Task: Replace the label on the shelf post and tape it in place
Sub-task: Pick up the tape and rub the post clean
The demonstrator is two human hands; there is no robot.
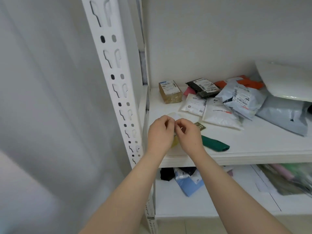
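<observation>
- At centre frame, a small pale piece (175, 128), its nature untellable, is pinched between the curled fingertips of the left hand (160, 134) and right hand (189, 135).
- A dark label (199, 126) marked "03" is laid on the shelf (253, 149), just right of them.
- The shelf post (118, 85) is seen left of the hands, with open room at lower left.

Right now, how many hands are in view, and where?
2. The left hand and the right hand meet above the front edge of the upper shelf, right of the shelf post, pinching a small pale piece between them. None seems hidden.

Head view, downward, near shelf post (117, 72)
</observation>
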